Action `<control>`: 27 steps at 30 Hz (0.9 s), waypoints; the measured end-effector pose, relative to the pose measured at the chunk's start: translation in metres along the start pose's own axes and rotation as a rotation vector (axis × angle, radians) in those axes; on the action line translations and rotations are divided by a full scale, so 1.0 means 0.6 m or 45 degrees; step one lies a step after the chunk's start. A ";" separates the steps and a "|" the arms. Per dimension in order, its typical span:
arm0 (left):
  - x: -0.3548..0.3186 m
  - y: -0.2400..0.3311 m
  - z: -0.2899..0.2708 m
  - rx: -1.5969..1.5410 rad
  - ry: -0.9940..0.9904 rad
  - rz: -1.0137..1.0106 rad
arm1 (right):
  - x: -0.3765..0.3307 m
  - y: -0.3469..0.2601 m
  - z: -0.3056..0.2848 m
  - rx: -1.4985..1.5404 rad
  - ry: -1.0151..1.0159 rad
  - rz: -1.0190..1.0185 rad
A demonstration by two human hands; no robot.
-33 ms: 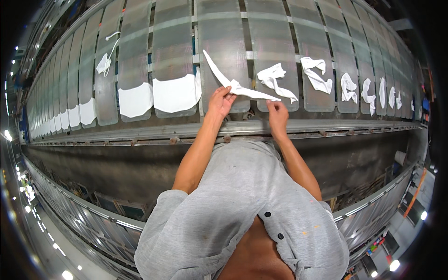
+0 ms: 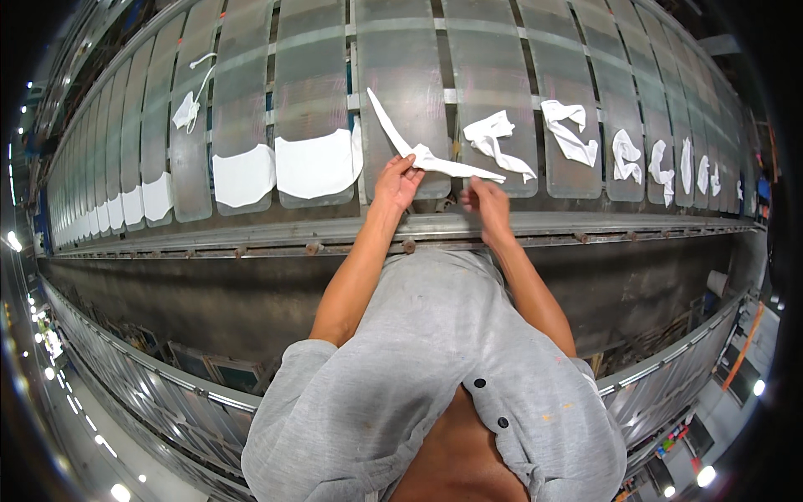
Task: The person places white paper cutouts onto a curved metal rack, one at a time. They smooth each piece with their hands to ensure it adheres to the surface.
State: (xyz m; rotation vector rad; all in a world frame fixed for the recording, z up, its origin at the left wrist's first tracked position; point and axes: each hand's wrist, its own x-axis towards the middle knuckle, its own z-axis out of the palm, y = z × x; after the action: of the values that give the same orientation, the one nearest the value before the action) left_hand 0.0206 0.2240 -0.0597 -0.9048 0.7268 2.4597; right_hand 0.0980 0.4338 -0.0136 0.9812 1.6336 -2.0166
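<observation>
A white strip [image 2: 450,167] lies near the centre of the frame on a grey board [image 2: 401,75], bent into a wide V. One thin arm points up and left to a narrow tip; the other runs right and slightly down, its end passing over the gap onto the next board [image 2: 485,71]. At the bend the strip is bunched. There the left hand [image 2: 396,179] grasps it, pinching the bunched part between thumb and fingers. The right hand [image 2: 488,206] is just below the strip's right end, fingers curled in and slightly blurred; I cannot tell whether they touch or hold anything.

Just right of the strip lies a crumpled cloth [image 2: 502,155], then another folded cloth [image 2: 570,134], each on its own board, with smaller white pieces [image 2: 626,157] onward to the right edge. To the left, a smooth cloth [image 2: 314,167] covers the lower end of one board, and a similar flat cloth [image 2: 242,177] the next. At upper left lies a small white piece [image 2: 183,110] with a thin cord [image 2: 203,84].

Below the boards, a metal rail [image 2: 335,236] crosses the frame. A grey shirt [image 2: 418,351] with dark buttons [image 2: 479,383] fills the lower centre.
</observation>
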 end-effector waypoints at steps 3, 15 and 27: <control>-0.020 -0.015 -0.024 -0.022 -0.062 -0.045 | 0.007 0.014 0.074 0.677 -0.285 0.489; -0.033 0.076 0.012 -0.454 0.003 0.113 | 0.041 -0.070 0.063 1.273 0.015 0.198; 0.063 0.223 0.028 0.656 0.552 0.518 | 0.173 -0.116 0.107 0.223 0.266 -0.126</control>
State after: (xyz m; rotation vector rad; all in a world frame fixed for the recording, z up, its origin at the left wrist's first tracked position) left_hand -0.0860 0.1381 -0.0310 -1.1699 1.7482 2.2123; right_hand -0.0382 0.4057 -0.0332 1.2322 1.6599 -2.2184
